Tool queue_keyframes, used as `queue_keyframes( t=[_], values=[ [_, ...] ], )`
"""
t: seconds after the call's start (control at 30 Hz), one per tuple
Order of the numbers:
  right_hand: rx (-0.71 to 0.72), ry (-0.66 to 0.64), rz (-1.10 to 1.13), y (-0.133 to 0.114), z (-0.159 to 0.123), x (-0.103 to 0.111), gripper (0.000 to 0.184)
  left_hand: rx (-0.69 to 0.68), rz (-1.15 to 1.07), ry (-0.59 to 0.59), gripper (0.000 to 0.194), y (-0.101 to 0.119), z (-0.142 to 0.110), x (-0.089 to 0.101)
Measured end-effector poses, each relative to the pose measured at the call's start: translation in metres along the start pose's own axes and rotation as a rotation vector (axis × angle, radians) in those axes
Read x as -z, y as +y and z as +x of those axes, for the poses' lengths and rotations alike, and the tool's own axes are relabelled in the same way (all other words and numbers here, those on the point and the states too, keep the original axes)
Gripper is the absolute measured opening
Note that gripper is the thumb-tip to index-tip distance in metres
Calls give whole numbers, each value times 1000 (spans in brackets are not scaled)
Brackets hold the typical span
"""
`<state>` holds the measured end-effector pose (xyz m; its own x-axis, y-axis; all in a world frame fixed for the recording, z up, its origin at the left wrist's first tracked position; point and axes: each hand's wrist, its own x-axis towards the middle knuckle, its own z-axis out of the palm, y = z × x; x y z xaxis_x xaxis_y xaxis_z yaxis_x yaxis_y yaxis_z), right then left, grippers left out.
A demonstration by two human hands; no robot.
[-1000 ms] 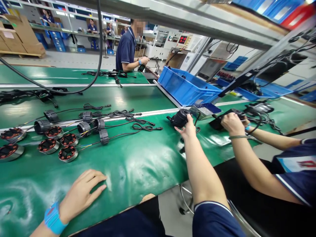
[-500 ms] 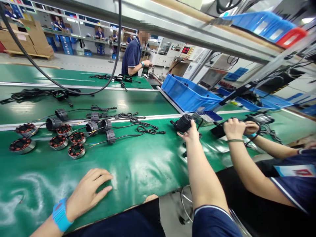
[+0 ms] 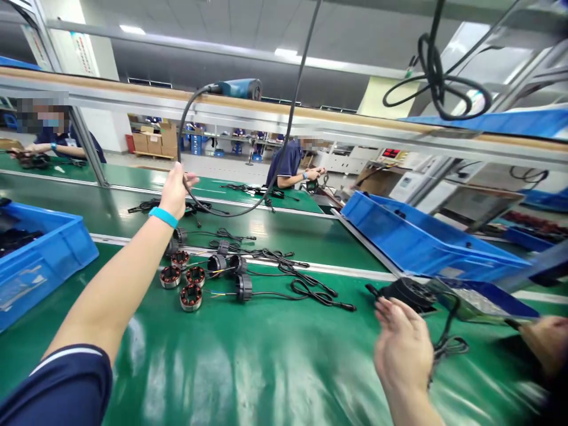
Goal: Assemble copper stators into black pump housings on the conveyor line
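Observation:
My left hand [image 3: 174, 189] is raised over the far part of the bench, its thumb and fingers apart. A black hanging cable [image 3: 293, 97] passes right at its fingers; whether it touches them I cannot tell. The cable runs up to a blue power tool [image 3: 239, 89] on the overhead shelf. My right hand [image 3: 404, 346] is slightly blurred, fingers stretched out, just in front of a black motor housing [image 3: 408, 294] with a cord. Between the hands lie several copper-wound stators [image 3: 191, 297] and black ring caps [image 3: 244, 287] with leads.
Blue bins stand at the left [image 3: 48, 236] and right [image 3: 426, 236]. A small tray [image 3: 510, 299] of clear packets sits beside the motor housing. A co-worker's hand [image 3: 548, 340] reaches in at the right edge. The shelf beam [image 3: 310, 121] crosses overhead, with a coiled cable [image 3: 437, 89] hanging.
My left hand has risen from the green bench to the hanging cable. My right hand has drawn back slightly from the motor housing. The view has turned left and up.

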<state>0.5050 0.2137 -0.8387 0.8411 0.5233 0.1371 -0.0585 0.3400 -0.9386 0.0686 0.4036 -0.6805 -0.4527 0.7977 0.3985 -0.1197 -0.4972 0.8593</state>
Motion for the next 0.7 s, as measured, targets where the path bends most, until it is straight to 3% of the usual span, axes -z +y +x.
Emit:
queue_keyframes(
  t=[0.07, 0.13, 0.23, 0.37, 0.47, 0.57, 0.63, 0.7],
  values=[
    [87, -350, 72, -26, -31, -38, 34, 59, -194, -82, 39, 15, -15, -15],
    [79, -700, 185, -60, -58, -90, 32, 65, -305, -151, 43, 35, -42, -24],
    [-108, -1111, 272, -109, -86, -189, 58, 115, -402, -215, 42, 69, -84, -25],
    [-287, -1330, 331, -150, -98, -322, 93, 215, -478, -258, 39, 93, -139, -6],
    [-224, -1388, 413, -170, -97, -395, 103, 320, -542, -267, 43, 82, -183, 13],
    [-169, -1364, 461, -186, -104, -426, 77, 427, -584, -247, 48, 54, -226, 24],
    [-183, -1336, 486, -190, -120, -420, 46, 472, -576, -223, 49, 30, -251, 26],
    [-197, -1348, 502, -188, -143, -393, 20, 531, -538, -228, 50, 1, -274, 28]
  ],
)
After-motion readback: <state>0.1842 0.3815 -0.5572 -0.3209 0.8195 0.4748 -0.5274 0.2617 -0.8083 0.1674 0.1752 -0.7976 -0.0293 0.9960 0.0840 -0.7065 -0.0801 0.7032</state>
